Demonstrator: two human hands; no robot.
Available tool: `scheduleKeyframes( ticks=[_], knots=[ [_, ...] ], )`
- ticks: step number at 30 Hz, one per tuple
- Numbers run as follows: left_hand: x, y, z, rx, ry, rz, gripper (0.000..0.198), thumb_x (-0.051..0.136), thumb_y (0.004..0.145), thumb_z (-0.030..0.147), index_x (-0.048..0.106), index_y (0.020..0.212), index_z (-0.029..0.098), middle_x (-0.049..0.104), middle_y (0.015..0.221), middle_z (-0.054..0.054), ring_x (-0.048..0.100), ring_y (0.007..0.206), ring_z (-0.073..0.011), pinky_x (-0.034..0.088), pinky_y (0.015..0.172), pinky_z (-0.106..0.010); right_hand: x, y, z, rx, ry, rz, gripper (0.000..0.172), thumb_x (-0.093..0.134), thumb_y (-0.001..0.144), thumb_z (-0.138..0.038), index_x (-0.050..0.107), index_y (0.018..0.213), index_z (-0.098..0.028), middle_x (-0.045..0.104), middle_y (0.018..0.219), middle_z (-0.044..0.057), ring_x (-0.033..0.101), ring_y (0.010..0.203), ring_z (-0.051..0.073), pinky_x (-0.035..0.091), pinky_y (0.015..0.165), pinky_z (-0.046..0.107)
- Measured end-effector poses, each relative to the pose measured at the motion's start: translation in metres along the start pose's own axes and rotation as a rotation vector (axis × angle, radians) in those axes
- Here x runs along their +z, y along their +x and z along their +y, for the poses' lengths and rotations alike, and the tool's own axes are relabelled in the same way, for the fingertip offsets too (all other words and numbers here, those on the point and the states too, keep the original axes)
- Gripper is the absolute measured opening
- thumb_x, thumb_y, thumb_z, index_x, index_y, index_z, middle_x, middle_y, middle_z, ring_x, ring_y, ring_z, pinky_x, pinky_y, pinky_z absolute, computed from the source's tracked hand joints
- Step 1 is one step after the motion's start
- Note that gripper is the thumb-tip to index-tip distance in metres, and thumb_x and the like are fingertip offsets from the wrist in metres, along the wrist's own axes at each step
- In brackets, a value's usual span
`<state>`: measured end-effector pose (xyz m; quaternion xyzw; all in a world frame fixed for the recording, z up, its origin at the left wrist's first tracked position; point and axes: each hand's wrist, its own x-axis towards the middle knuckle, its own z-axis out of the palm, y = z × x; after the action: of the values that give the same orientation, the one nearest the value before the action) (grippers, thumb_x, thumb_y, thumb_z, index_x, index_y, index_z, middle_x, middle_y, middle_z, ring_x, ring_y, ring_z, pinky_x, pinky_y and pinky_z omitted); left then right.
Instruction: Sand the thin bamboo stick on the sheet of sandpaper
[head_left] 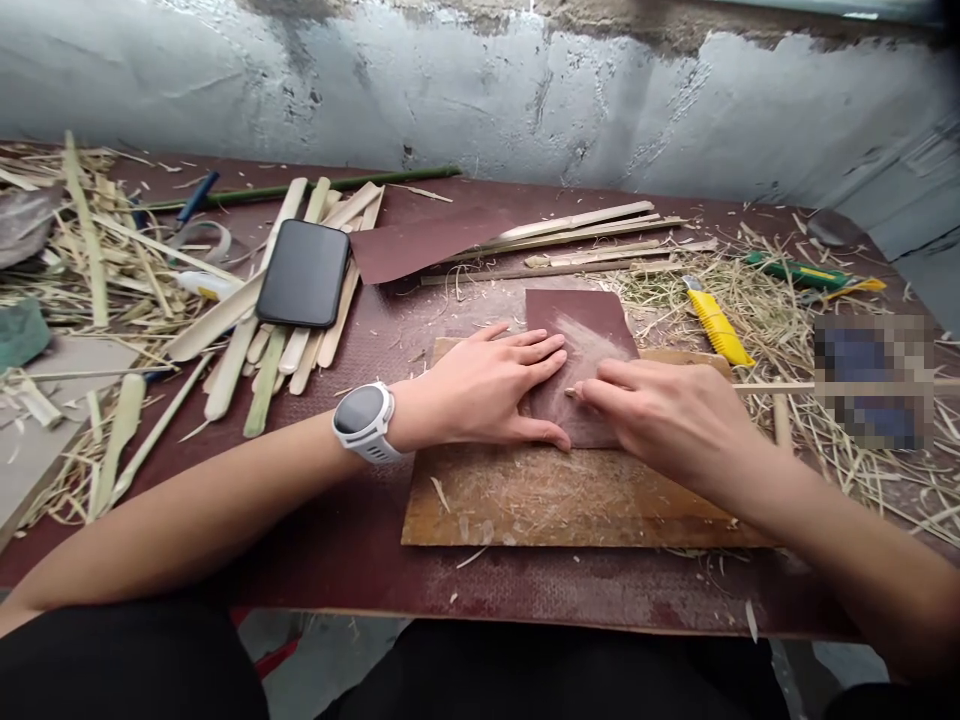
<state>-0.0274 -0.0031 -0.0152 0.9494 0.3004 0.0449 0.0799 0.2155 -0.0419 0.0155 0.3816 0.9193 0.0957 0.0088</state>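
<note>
A dusty, dark red sheet of sandpaper (pixel 574 315) lies on a worn wooden board (pixel 510 500). My left hand (pixel 491 385), with a white watch (pixel 365 420) at the wrist, rests flat across the sheet's left side, fingers spread. Over its right side, my right hand (pixel 667 410) is closed around a thin wooden strip (pixel 780 388). One end of the strip pokes out by my fingertips against the sandpaper; the long rest sticks out to the right. The part inside my fist is hidden. Pale dust streaks the sheet.
A black phone (pixel 304 272) lies on several flat wooden strips (pixel 232 375) at left. A second sandpaper sheet (pixel 420 245) is behind. At right, a yellow-handled cutter (pixel 718 322) and a green one (pixel 795 270) sit among shavings (pixel 652 285). A rough wall (pixel 480 90) borders the table.
</note>
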Motion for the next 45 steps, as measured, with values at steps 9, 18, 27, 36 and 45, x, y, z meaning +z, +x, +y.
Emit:
scheduleKeyframes(
  ticks=[9,18,27,36,45],
  knots=[
    [0.001,0.000,0.001,0.009,0.011,-0.001,0.101,0.052,0.092,0.086,0.045,0.160,0.012,0.036,0.169,-0.014,0.036,0.159,-0.0313,0.027,0.132,-0.049,-0.007,-0.001,-0.004,-0.064,-0.042,-0.019,0.018,0.055,0.098,-0.008,0.069,0.096,-0.020,0.068,0.086,0.001,0.054,0.065,0.016,0.019,0.057,0.033],
    [0.003,0.000,0.000,0.000,0.005,0.017,0.102,0.053,0.091,0.087,0.047,0.159,0.013,0.037,0.168,-0.015,0.037,0.158,-0.0314,0.027,0.132,-0.049,-0.009,-0.004,-0.014,-0.071,-0.118,0.007,0.024,0.053,0.097,-0.004,0.071,0.101,-0.019,0.069,0.089,0.003,0.056,0.068,0.017,0.026,0.060,0.033],
    [0.004,0.000,-0.001,0.018,-0.001,0.022,0.102,0.051,0.092,0.088,0.047,0.159,0.012,0.038,0.168,-0.014,0.037,0.159,-0.0316,0.026,0.132,-0.048,-0.011,-0.004,-0.022,-0.044,-0.138,0.012,0.017,0.058,0.097,-0.008,0.071,0.098,-0.019,0.067,0.085,0.003,0.058,0.067,0.018,0.025,0.057,0.034],
    [0.004,0.000,-0.001,0.015,0.007,0.022,0.107,0.051,0.089,0.090,0.048,0.158,0.009,0.038,0.168,-0.015,0.038,0.158,-0.0331,0.029,0.132,-0.047,-0.012,-0.006,-0.031,0.057,-0.148,0.015,0.015,0.058,0.097,-0.009,0.070,0.100,-0.018,0.066,0.084,0.003,0.059,0.068,0.018,0.025,0.056,0.033],
    [0.002,0.000,-0.001,-0.002,0.019,0.032,0.106,0.052,0.088,0.090,0.050,0.157,0.009,0.039,0.166,-0.017,0.041,0.156,-0.0330,0.030,0.132,-0.048,-0.004,-0.002,-0.025,0.086,-0.153,0.067,0.018,0.055,0.101,-0.011,0.071,0.103,-0.018,0.067,0.087,0.003,0.059,0.069,0.017,0.023,0.055,0.032]
  ],
)
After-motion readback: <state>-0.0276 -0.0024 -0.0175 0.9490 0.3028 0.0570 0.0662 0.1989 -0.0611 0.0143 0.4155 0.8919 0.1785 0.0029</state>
